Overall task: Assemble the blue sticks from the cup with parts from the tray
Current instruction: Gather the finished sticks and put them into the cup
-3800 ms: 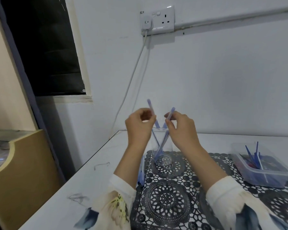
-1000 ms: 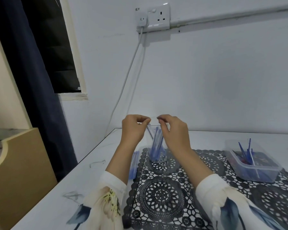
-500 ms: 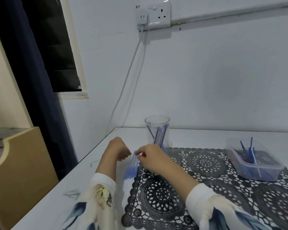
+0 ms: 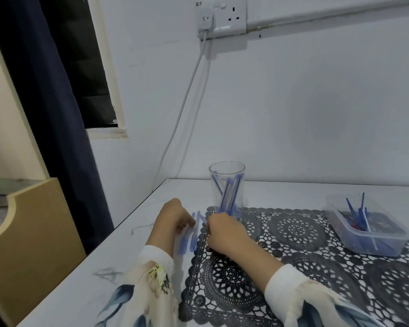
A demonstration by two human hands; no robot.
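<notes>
Down from the cup (image 4: 227, 175), the right hand (image 4: 224, 231) is laying its pinched stick (image 4: 202, 218) beside finished sticks (image 4: 190, 239) — left hand (image 4: 171, 217) grip unclear.

A white wall (image 4: 293, 102) stands beyond the left grip (image 4: 171, 219) and the right grip (image 4: 224, 233). High above them is a white double socket (image 4: 229, 17), from which a cable (image 4: 187, 95) hangs behind the pale marbled worktop (image 4: 128, 267). A conduit (image 4: 328, 13) runs from the socket to the right. Left of the left grip are a dark window (image 4: 85, 67), a navy curtain (image 4: 45, 114) and a tan wooden cabinet (image 4: 33, 232).
</notes>
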